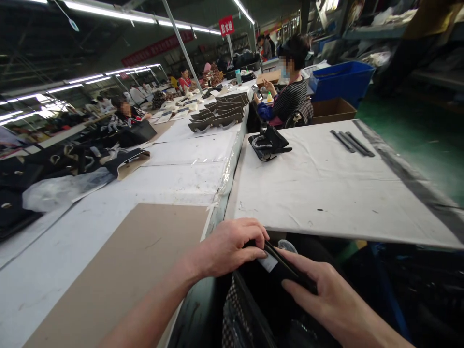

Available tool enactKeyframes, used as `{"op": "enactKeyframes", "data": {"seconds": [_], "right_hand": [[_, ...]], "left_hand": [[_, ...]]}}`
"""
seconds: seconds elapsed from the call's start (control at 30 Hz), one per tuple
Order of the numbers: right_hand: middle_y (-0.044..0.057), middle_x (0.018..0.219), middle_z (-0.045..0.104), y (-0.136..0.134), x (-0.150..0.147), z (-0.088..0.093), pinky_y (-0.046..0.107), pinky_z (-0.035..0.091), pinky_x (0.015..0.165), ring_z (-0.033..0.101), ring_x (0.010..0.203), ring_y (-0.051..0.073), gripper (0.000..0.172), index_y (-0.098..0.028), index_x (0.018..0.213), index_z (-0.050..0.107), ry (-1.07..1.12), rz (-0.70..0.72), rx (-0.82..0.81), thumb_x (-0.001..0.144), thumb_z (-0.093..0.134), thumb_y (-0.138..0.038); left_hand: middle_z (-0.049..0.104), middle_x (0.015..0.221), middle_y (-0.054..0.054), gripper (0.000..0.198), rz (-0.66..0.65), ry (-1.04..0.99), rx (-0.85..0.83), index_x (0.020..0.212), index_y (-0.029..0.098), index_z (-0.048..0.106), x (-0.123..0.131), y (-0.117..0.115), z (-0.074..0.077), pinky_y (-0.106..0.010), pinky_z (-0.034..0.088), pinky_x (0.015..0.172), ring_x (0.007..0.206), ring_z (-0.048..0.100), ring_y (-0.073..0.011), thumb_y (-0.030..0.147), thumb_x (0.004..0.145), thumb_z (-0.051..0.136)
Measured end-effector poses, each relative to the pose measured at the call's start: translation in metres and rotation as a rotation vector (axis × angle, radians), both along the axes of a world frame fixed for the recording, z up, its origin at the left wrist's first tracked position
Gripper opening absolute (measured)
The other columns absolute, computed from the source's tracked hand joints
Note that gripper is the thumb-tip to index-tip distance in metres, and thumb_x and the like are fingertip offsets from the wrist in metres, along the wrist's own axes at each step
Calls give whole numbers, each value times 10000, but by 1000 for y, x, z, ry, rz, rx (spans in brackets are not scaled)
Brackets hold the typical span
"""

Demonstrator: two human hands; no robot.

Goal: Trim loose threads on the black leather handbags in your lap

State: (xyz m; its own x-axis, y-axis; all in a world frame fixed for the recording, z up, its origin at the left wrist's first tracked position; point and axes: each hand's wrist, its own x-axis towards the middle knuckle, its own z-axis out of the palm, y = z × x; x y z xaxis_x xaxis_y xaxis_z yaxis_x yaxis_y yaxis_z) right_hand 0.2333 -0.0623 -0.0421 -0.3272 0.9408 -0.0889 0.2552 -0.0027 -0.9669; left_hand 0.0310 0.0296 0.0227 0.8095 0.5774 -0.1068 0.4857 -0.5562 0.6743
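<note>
A black bag with a checked outer panel hangs open below the table edge, its dark inside facing up. My left hand pinches the bag's far rim between thumb and bent fingers, beside a small white label. Further along the same rim, to the right, my right hand grips it with the thumb inside and the fingers outside. Clear plastic shows just behind the rim. The lower part of the bag is dark and partly cut off by the frame.
On the white table ahead lie a small black piece with a handle and several dark strips. Brown board covers the left table. Beyond are stacked dark panels, a seated person and a blue bin.
</note>
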Motion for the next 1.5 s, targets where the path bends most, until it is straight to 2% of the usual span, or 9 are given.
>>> {"op": "enactKeyframes", "data": {"seconds": [0.1, 0.23, 0.47, 0.67, 0.87, 1.0, 1.17, 1.33, 1.5], "right_hand": [[-26, 1126, 715, -2, 1, 2, 281, 523, 876, 672, 995, 220, 462, -279, 1331, 572, -103, 10, 6, 875, 548, -208], [-47, 868, 734, -6, 0, 2, 250, 516, 690, 679, 742, 179, 367, -296, 1293, 600, -198, 3, 7, 960, 451, -337], [-25, 904, 710, -8, -1, 1, 237, 512, 784, 662, 787, 158, 377, -302, 1320, 565, -146, 17, 36, 997, 372, -340], [19, 914, 702, -7, 5, 10, 249, 507, 767, 652, 784, 166, 379, -259, 1303, 571, -140, 134, 124, 999, 346, -268], [-21, 1074, 702, 17, -2, 21, 245, 489, 833, 646, 925, 190, 372, -301, 1281, 572, -88, 215, 88, 909, 578, -295], [-21, 917, 725, 28, -15, 17, 239, 514, 777, 665, 854, 198, 266, -238, 1138, 652, -11, 192, 88, 888, 580, -291], [-6, 911, 738, 19, -16, 10, 254, 531, 767, 695, 825, 199, 366, -268, 1250, 620, -88, 115, 95, 951, 439, -376], [-21, 917, 737, 13, -15, 11, 266, 536, 819, 701, 849, 191, 381, -309, 1287, 600, -75, 93, 97, 960, 415, -371], [-33, 859, 731, 12, -16, 8, 282, 537, 867, 700, 911, 211, 364, -336, 1285, 600, -71, 71, 114, 964, 428, -355]], "left_hand": [[660, 1047, -24, 102, -11, 26, 81, 797, 178, 565, 1, -3, -1, -265, 423, 877, 973, 592, -164, 172, 895, 591], [670, 974, -22, 122, 80, 33, 124, 774, 180, 545, 2, -7, -6, -273, 425, 864, 927, 598, -166, 159, 886, 587], [669, 886, -4, 155, 168, -16, 101, 738, 179, 531, 3, -12, -10, -264, 423, 807, 852, 593, -151, 136, 857, 620], [669, 826, 4, 165, 243, -81, 71, 713, 176, 547, 1, -23, -11, -261, 416, 765, 789, 583, -139, 113, 826, 648], [681, 834, -11, 155, 269, -157, 73, 709, 178, 559, 2, -37, -4, -273, 423, 783, 809, 592, -149, 113, 812, 655], [675, 867, 10, 207, 381, -169, -37, 766, 202, 497, 0, -45, 2, -276, 432, 789, 821, 590, -145, 68, 769, 654], [589, 1150, -18, 347, 595, -245, -199, 872, 224, 419, -6, -51, 5, -245, 452, 750, 973, 563, -157, 79, 706, 688], [626, 923, 21, 187, 631, -201, -315, 922, 203, 552, -10, -54, 5, -252, 443, 773, 843, 582, -134, 176, 790, 682], [649, 872, 23, 136, 663, -171, -291, 893, 189, 615, -10, -54, 4, -243, 428, 708, 770, 566, -128, 207, 789, 700]]}}
